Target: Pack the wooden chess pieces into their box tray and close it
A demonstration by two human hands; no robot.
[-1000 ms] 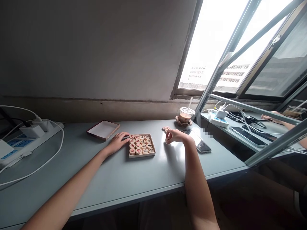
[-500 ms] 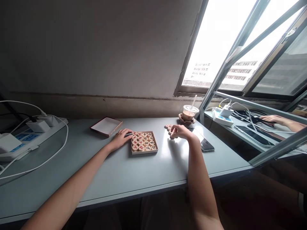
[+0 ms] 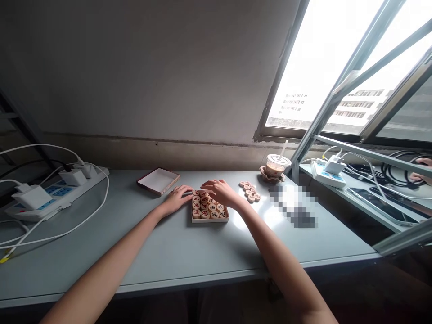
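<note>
The single view looks from a camera worn on the head, forward and down across the flat grey-blue desk. It stands rather near: the two bare forearms enter from the bottom edge. The plain grey wall faces it, and the bright metal-framed glass window lies at upper right.

Tan discs bear red or black characters; the desk is blue-grey.
</note>
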